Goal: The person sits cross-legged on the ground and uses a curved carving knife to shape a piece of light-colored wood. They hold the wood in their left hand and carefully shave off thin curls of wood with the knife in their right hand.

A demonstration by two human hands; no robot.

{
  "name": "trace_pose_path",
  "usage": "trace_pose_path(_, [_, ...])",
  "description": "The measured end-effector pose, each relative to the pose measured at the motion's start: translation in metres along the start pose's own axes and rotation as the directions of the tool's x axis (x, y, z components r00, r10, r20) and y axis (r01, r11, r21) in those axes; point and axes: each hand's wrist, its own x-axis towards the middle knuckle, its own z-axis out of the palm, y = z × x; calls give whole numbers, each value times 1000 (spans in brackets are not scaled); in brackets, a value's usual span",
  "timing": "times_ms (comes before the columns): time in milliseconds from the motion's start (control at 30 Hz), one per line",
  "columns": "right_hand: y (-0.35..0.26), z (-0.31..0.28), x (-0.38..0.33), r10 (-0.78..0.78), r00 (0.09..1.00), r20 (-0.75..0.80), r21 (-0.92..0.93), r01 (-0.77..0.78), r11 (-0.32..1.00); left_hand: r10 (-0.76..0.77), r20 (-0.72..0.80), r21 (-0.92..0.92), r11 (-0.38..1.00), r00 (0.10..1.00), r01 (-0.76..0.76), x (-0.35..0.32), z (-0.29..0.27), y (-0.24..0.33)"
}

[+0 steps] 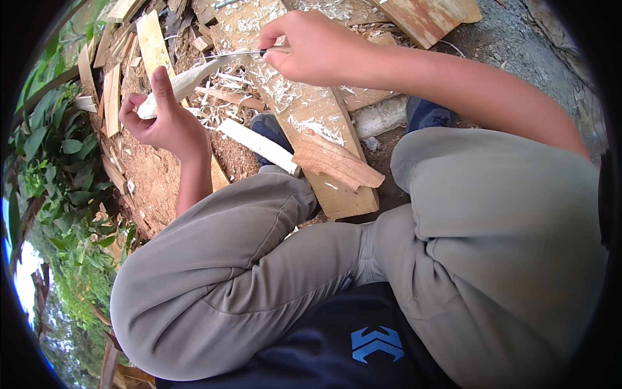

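My left hand [165,120] is closed around the thick end of a pale carved piece of wood [194,79], its thumb raised along the side. The piece narrows toward the upper right, where its thin end reaches close to my right hand [308,48]. In that hand's grip is a carving knife [230,54], with a slim metal blade and a dark collar showing at the fingers; most of its handle is hidden. The blade lies along the narrow part of the wood. Under the right hand runs a long plank [304,104] strewn with pale shavings.
A reddish wood offcut [337,161] lies across the plank's near end, beside a pale squared stick [259,146]. Several boards and sawdust cover the ground at left. Leafy plants [65,149] border the left side. My knees and shoes flank the plank; a broad board [427,19] lies at upper right.
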Motion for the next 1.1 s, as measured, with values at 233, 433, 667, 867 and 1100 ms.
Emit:
trace_pose_path(233, [10,9,-7,60,998,-24,-48,-61,997,-21,3,-54,998,1000,21,-1,5,11])
trace_pose_path(433, [9,4,-8,78,997,-24,-68,-79,995,-69,-20,-13,998,997,69,1,1,3])
trace_pose_path(667, [12,22,-15,10,997,-82,9,-9,1000,-231,-71,-78,971,970,226,2,4,15])
trace_pose_path(867, [5,23,-13,-100,990,-104,-10,99,995,-131,-31,-129,984,991,126,-2,6,17])
trace_pose_path(1100, [-2,24,-10,-83,992,-91,-51,78,996,-191,-33,-176,967,981,182,-5,10,23])
